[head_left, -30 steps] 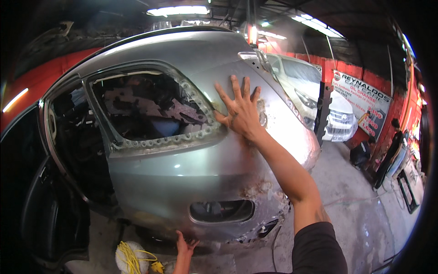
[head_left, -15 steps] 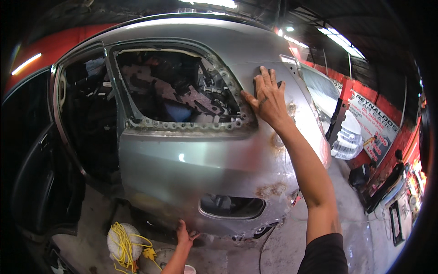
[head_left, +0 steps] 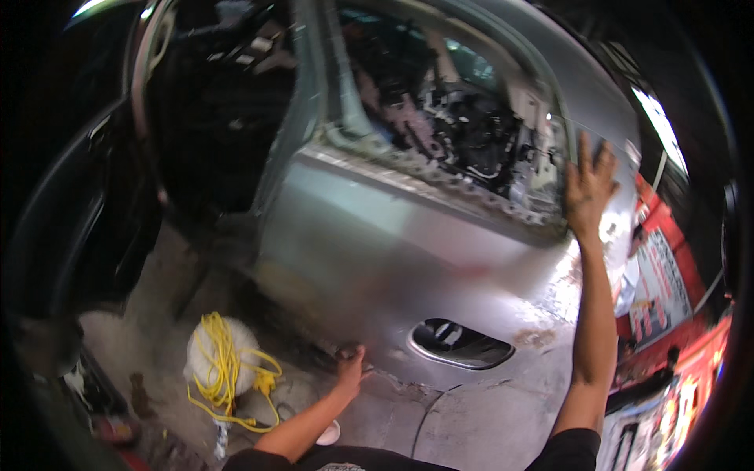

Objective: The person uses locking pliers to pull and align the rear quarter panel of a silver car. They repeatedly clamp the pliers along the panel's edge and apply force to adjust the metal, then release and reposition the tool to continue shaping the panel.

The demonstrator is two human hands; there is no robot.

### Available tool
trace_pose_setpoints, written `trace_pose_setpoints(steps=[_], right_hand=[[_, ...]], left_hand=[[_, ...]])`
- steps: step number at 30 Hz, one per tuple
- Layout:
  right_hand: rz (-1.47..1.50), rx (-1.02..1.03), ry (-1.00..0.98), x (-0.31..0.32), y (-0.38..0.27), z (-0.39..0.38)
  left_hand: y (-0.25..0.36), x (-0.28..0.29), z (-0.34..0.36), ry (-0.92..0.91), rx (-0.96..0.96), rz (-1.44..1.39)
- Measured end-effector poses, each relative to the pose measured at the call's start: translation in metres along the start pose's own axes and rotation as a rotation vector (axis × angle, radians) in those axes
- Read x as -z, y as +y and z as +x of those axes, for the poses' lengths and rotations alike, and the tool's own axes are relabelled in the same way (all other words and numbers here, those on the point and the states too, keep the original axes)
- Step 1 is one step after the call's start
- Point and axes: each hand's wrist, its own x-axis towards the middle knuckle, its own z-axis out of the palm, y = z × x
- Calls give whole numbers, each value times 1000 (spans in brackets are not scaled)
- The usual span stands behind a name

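My right hand (head_left: 591, 192) rests with fingers spread on the silver car's rear pillar, just behind the window opening (head_left: 459, 110). Low on the car, my left hand (head_left: 351, 370) is at the bottom edge of the rear body panel (head_left: 369, 235), its fingers apart and partly blurred. Neither hand holds anything. A dull, smeared patch crosses the panel's middle. Rusty bare spots (head_left: 536, 338) show toward the rear, right of an oval cutout (head_left: 462, 344). No glass fills the window opening; wiring and interior parts show through it.
An open dark door (head_left: 59, 228) stands at the left beside the door opening. A yellow cord (head_left: 222, 369) lies over a round whitish bundle on the concrete floor. A small white container (head_left: 330, 432) sits near my left forearm. A sign board (head_left: 658, 286) is at the right.
My view has tilted and swung down to the left, so the car appears rotated and shifted right. Both hands remain at the car, the right on the pillar, the left at the panel's lower edge.
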Motion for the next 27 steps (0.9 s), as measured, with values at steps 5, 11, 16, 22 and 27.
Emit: trace_pose_setpoints(steps=[5, 11, 16, 22, 27], right_hand=[[45, 95, -7, -6, -22, 5], [87, 245, 36, -6, -21, 14], [31, 324, 46, -5, -13, 15], [18, 353, 29, -6, -9, 19], [14, 326, -6, -9, 4, 17]], left_hand=[[22, 2, -20, 32, -33, -27], [42, 7, -30, -8, -34, -24], [28, 22, -6, -68, -64, 94], [52, 51, 5, -42, -200, -83], [157, 75, 5, 26, -318, -203]])
